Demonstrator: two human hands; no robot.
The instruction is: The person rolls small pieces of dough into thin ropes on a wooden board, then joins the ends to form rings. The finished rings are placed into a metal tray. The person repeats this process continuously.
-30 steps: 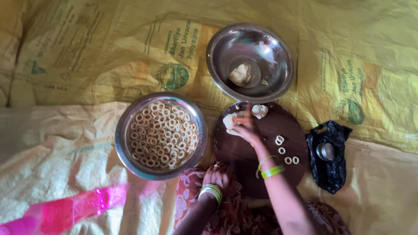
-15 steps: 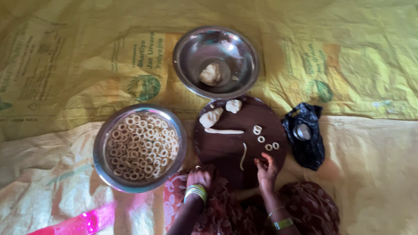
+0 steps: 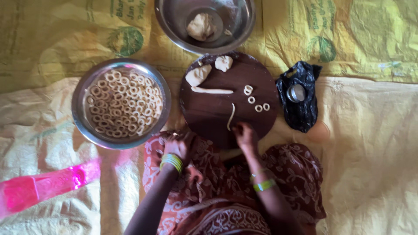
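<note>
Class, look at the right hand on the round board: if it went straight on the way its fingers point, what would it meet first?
Probably the thin dough strip: the right hand points up the board, its fingertips close below the strip's near end.

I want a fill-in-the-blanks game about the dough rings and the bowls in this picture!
1. The bowl of dough rings sits to the ______ of the round wooden board.
2. Loose rings on the board number ______.
3. The right hand touches the thin dough strip's ______ end.
4. The lump of dough in the top bowl numbers ______.

Missing words: left; four; near; one
</note>
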